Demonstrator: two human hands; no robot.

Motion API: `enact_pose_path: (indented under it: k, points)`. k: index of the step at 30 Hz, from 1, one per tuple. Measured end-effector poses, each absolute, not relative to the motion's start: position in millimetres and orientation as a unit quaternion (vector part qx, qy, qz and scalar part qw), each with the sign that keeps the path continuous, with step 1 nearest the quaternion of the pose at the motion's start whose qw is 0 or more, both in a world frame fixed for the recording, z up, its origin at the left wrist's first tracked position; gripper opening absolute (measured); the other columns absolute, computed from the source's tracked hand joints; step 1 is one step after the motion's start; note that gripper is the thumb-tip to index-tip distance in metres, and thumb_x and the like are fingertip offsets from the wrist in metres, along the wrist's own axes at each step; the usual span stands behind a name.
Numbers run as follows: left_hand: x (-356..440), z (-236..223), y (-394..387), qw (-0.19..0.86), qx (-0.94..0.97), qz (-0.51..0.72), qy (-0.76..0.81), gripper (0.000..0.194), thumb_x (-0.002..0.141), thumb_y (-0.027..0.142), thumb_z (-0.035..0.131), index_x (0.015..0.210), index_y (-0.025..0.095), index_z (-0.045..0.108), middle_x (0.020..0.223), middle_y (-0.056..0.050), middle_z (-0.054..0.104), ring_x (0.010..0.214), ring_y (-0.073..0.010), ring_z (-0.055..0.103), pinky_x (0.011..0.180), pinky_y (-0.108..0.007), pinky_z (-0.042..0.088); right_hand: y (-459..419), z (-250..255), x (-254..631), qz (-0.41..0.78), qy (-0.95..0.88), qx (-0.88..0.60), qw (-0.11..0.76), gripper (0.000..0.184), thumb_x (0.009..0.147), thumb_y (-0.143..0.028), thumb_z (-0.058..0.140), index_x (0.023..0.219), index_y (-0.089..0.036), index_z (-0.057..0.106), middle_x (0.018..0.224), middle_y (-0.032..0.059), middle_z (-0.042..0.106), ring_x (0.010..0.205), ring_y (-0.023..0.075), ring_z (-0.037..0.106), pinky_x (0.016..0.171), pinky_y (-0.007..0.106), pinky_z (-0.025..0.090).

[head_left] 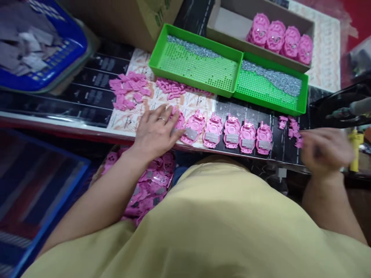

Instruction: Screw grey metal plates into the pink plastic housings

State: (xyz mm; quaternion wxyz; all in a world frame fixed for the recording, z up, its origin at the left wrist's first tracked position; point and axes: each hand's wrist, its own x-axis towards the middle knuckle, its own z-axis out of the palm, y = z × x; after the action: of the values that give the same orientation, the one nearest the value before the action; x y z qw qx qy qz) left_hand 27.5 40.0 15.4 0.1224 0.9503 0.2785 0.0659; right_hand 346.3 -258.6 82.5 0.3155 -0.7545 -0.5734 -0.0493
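Note:
My left hand (158, 131) lies over the left end of a row of pink plastic casings, fingers stretched out. Under its fingertips is a pink casing (177, 119), partly hidden, and the thumb reaches the edge of the neighbouring casing (194, 125). Several more casings, such as one at the right end (264, 138), stand along the table edge, each with a grey plate across its lower part. My right hand (326, 148), blurred, is curled beside a small heap of pink parts (294, 127). Whatever its fingers hold is hidden.
Two green trays (199, 79) with small metal pieces stand behind the row. Loose pink parts (129, 90) lie left. Behind, a cardboard box (228, 29) holds stacked pink casings. A blue basket (78, 42) is far left; a yellow-handled tool (354, 148) is right.

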Motion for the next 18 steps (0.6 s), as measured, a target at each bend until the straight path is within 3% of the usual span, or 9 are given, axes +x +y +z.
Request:
enact_pose_path:
  k: [2, 6, 11, 18]
  points:
    - [27, 15, 38, 0.117, 0.951, 0.054, 0.283, 0.085, 0.097, 0.074, 0.010, 0.149, 0.018, 0.047, 0.158, -0.015, 0.045, 0.150, -0.0354, 0.036, 0.119, -0.058, 0.029, -254, 59, 336, -0.062, -0.627, -0.723, 0.284, 0.020, 0.081, -0.038, 0.078, 0.100, -0.037, 0.075, 0.102, 0.0033, 0.076, 0.094, 0.0280, 0.070, 0.086, 0.049, 0.054]
    - [26, 13, 30, 0.121, 0.944, 0.016, 0.308, 0.083, 0.099, 0.069, 0.014, 0.157, 0.013, 0.033, 0.165, -0.020, 0.030, 0.154, -0.0358, 0.028, 0.123, -0.060, 0.020, -235, 27, 302, -0.110, -0.719, -0.664, 0.173, 0.047, 0.087, -0.042, 0.071, 0.130, -0.025, 0.064, 0.136, 0.0142, 0.065, 0.124, 0.0290, 0.059, 0.102, 0.048, 0.049]
    - [31, 10, 21, 0.115, 0.940, 0.015, 0.322, 0.096, 0.092, 0.080, 0.029, 0.160, 0.013, 0.025, 0.166, -0.023, 0.025, 0.156, -0.0368, 0.021, 0.124, -0.062, 0.010, -219, 20, 285, -0.162, -0.720, -0.662, 0.130, 0.041, 0.093, -0.045, 0.062, 0.127, -0.023, 0.064, 0.134, 0.0131, 0.065, 0.124, 0.0268, 0.054, 0.105, 0.044, 0.044]
    - [54, 7, 16, 0.114, 0.932, 0.028, 0.344, 0.100, 0.089, 0.084, 0.028, 0.159, 0.012, 0.029, 0.165, -0.024, 0.026, 0.155, -0.0374, 0.023, 0.124, -0.061, 0.012, -208, 13, 300, -0.138, -0.721, -0.667, 0.130, 0.038, 0.095, -0.044, 0.060, 0.127, -0.023, 0.066, 0.132, 0.0102, 0.067, 0.123, 0.0255, 0.054, 0.106, 0.043, 0.043]
